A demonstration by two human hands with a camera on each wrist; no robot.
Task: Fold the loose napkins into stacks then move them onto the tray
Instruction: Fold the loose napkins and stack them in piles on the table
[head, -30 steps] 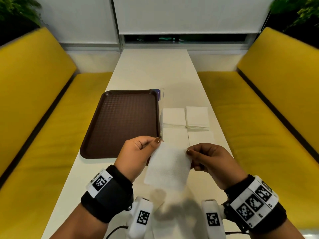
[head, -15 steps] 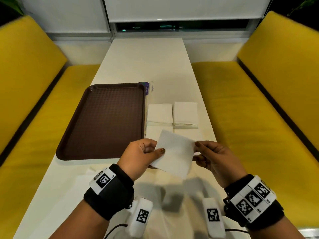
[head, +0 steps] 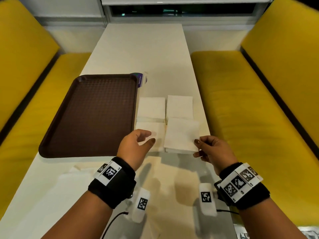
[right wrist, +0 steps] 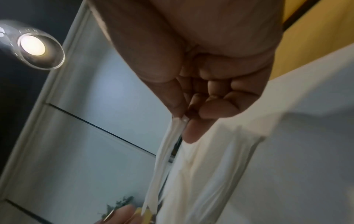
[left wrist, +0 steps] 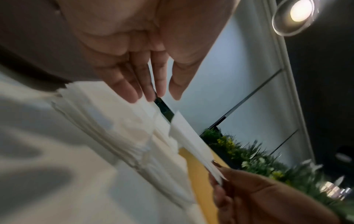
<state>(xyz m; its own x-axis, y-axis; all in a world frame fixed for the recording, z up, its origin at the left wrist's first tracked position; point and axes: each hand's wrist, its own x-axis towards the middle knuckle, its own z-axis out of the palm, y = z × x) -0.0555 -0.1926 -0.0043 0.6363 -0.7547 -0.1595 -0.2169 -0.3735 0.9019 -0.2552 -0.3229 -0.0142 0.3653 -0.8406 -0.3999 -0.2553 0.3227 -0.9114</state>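
Note:
My right hand (head: pixel 196 143) pinches the near right corner of a folded white napkin (head: pixel 181 133) and holds it just over the near right stack (head: pixel 179 150). In the right wrist view, thumb and forefinger (right wrist: pixel 182 119) nip the napkin's edge (right wrist: pixel 162 159). Beside it, my left hand (head: pixel 147 137) hovers over the near left stack (head: pixel 146 126) with relaxed fingers (left wrist: pixel 153 91) and holds nothing. Two more stacks (head: pixel 151 107) (head: pixel 179 106) lie just beyond. The brown tray (head: pixel 89 114) lies to the left of the stacks with nothing on it.
Loose unfolded napkins (head: pixel 77 171) lie on the white table (head: pixel 141 49) near me, under and left of my wrists. A small purple packet (head: pixel 140 80) sits at the tray's far right corner. Yellow benches (head: pixel 250 109) flank the table on both sides.
My left hand has let go of the folded napkin. My right hand has carried the napkin forward and to the right, down over the near right stack.

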